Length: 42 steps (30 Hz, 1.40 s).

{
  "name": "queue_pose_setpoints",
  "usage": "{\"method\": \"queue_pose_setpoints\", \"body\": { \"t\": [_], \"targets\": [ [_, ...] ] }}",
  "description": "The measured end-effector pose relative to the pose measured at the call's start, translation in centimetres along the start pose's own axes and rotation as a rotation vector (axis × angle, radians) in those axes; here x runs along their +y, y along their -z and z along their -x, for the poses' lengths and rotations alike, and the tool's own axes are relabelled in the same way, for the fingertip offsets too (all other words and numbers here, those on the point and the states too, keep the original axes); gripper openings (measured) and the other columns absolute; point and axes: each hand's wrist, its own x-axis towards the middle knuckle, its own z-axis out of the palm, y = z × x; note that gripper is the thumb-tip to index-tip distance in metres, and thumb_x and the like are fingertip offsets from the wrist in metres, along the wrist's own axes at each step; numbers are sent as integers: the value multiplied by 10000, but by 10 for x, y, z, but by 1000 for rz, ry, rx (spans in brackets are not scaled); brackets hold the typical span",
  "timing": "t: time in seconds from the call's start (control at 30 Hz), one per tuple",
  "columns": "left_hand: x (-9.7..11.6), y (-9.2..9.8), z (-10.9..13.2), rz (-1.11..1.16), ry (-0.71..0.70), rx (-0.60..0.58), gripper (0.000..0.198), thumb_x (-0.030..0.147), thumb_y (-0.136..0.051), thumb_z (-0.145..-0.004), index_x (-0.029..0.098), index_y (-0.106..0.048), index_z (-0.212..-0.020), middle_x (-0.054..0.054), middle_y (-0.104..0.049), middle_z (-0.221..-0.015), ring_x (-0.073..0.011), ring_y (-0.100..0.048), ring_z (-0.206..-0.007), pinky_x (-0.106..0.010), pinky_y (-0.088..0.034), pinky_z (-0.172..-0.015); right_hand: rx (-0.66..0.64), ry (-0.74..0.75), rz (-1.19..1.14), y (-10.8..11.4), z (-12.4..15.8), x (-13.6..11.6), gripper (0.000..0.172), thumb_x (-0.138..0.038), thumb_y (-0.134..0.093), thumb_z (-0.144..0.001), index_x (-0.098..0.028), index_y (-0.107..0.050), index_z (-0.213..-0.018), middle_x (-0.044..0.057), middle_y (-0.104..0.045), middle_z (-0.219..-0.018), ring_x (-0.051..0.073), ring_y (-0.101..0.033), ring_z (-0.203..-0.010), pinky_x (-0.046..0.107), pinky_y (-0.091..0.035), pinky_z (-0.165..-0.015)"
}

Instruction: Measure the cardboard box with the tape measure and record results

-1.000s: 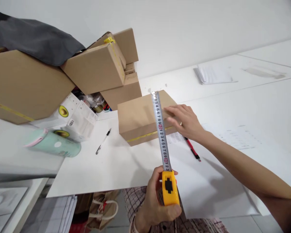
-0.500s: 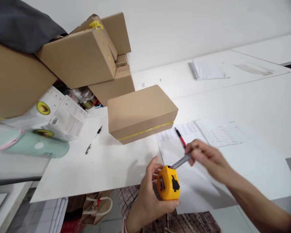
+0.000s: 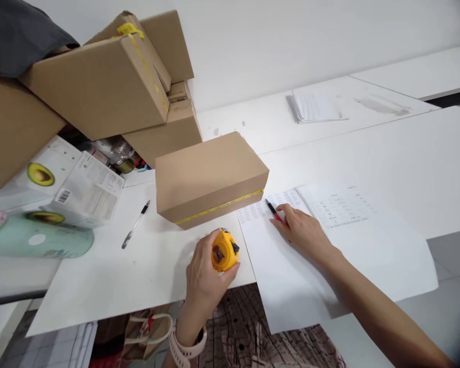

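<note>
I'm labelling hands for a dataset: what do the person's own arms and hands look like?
Neither hand is gloved. The left hand has a pale strap with slots around the wrist. The right hand has no visible wristband, and its forearm shows no sleeve.

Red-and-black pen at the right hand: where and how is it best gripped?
The red-and-black pen is probably best pinched mid-barrel across its long sides, from above and the right: it is slim, lies on the printed paper with a black end pointing away, and the right hand covers its nearer part.
</note>
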Motion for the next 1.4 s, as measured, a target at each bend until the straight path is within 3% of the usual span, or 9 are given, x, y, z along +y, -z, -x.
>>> {"method": "queue_pose_setpoints", "body": {
  "t": [0.13, 0.3, 0.4, 0.57, 0.67, 0.77, 0.93, 1.17, 1.4],
  "targets": [
    [-9, 1, -11, -298, -11, 13, 620, 188, -726, -802, 270, -500, -1373, -76, -668, -1241, -284, -656, -1101, -381, -592, -791, -79, 46, -113, 5, 1, 7, 343, -257, -358, -964, -192, -671, -1087, 85, -731, -782, 224, -649, -625, 341, -430, -578],
    [-27, -1, -17, -490, -64, 54, 539, 195, -718, -836, 213, -543, -1346, -92, -676, -1264, -298, -641, -1096, -387, -592, -763, -89, -83, -687, 40, 18, 38, 325, -397, -499, -971, -249, -684, -1193, 78, -779, -1004, 247, -735, -875, 376, -567, -742],
    [-32, -1, -21, -556, -155, 95, 504, 218, -699, -866, 158, -547, -1342, -141, -666, -1287, -338, -614, -1116, -454, -577, -832, 48, -134, -830, 56, 25, 47, 324, -478, -677, -892, -270, -662, -1141, 86, -778, -1032, 273, -727, -979, 387, -571, -786],
    [6, -16, -28, -441, -421, 234, 349, 299, -590, -975, 96, -590, -1259, -183, -702, -1201, -329, -615, -1083, -492, -538, -929, 380, -296, -822, 55, 13, 45, 397, -587, -716, -845, -240, -554, -741, -11, -623, -567, 152, -575, -537, 306, -473, -581],
    [52, -45, -31, -325, -646, 10, 286, 258, -549, -1005, 101, -618, -1234, -124, -738, -1155, -236, -664, -1008, -351, -570, -861, 286, -272, -1011, 41, -6, 49, 458, -682, -538, -921, -237, -629, -857, -5, -625, -564, 161, -578, -554, 326, -483, -623],
    [87, -83, -38, -469, -749, -259, 394, 318, -589, -992, 62, -620, -1290, -164, -662, -1349, -235, -677, -1011, -305, -581, -708, 125, -252, -1137, 24, -21, 55, 471, -659, -582, -907, -226, -692, -1057, 56, -743, -824, 210, -678, -807, 369, -513, -788],
    [100, -133, -59, -621, -676, -394, 646, 483, -523, -1011, -5, -516, -1434, -248, -527, -1494, -250, -692, -1015, -304, -591, -709, 167, -302, -1014, 6, -26, 60, 317, -518, -740, -838, -226, -639, -769, -21, -587, -674, 147, -525, -652, 310, -432, -653],
    [96, -140, -68, -626, -675, -402, 609, 468, -445, -1036, 48, -481, -1475, -212, -474, -1552, -212, -698, -912, -294, -595, -687, 127, -324, -1106, 9, -23, 57, 295, -502, -716, -866, -246, -608, -965, 3, -659, -766, 182, -611, -745, 332, -478, -699],
    [94, -139, -70, -576, -685, -392, 596, 449, -518, -1008, 55, -502, -1455, -223, -498, -1521, -200, -694, -856, -298, -591, -670, 227, -334, -992, 9, -28, 58, 332, -457, -771, -823, -238, -524, -785, -57, -478, -624, 110, -408, -551, 268, -335, -516]
  ]
}}
